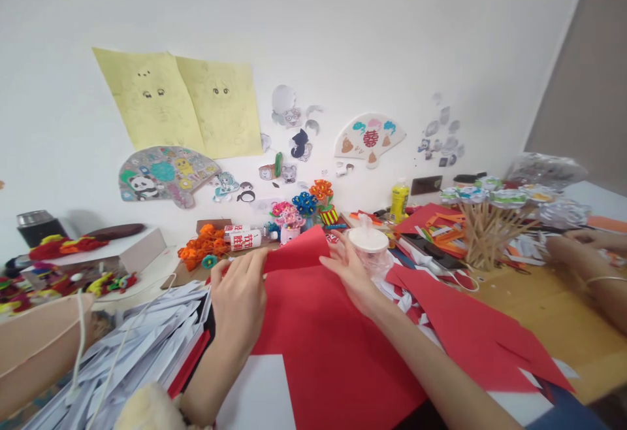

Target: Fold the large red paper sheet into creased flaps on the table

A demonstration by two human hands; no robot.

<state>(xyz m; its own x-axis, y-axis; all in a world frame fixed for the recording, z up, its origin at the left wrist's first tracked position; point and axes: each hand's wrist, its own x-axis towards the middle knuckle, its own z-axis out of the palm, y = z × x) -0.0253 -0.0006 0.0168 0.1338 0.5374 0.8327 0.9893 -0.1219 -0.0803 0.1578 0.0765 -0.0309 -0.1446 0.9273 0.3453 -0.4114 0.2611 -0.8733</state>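
A large sheet of red paper lies before me, its far edge raised and folded over toward me. My left hand grips the left end of that fold, fingers curled behind the paper. At the fold's right end, my right hand pinches the paper between thumb and fingers. Under the red sheet's near left part, a piece of white paper shows. More red paper lies to the right, beside my right forearm. Just beyond my right hand stands a clear cup with a white lid.
Folded white paper strips fill a box at left. Orange pipe-cleaner flowers and small flower pots line the back. Sticks with paper tops stand at right, near another person's hands. A white cord hangs at left.
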